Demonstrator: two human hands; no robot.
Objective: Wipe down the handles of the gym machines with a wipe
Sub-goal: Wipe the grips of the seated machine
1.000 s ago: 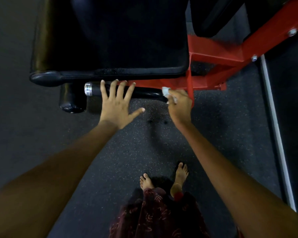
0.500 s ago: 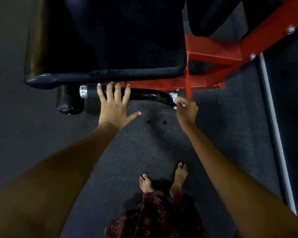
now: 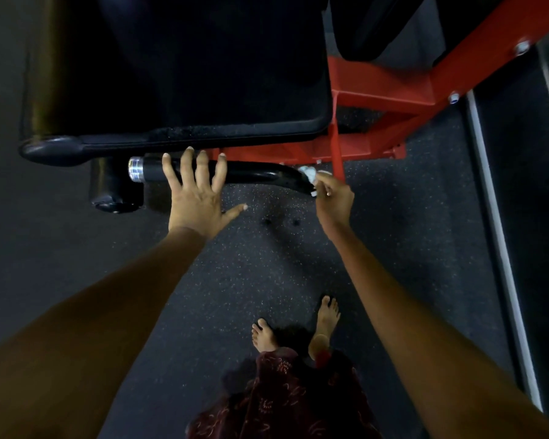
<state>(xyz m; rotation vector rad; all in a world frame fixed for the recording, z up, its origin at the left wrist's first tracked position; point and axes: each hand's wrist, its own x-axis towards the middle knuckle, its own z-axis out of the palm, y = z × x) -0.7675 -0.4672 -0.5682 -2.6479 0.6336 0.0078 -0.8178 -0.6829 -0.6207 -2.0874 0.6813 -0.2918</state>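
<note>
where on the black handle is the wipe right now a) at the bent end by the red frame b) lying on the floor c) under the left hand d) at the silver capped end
a: the right hand pinches the wipe against the handle's bent end beside the red frame.

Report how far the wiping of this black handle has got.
Nothing shows as finished; no surface visibly looks cleaned. In hand: the right hand pinches the white wipe against the bent inner end of the black handle, beside the red frame. The left hand lies flat over the straight part, steadying it. Left: that covered stretch and the chrome end cap, which the wipe is well away from.
</note>
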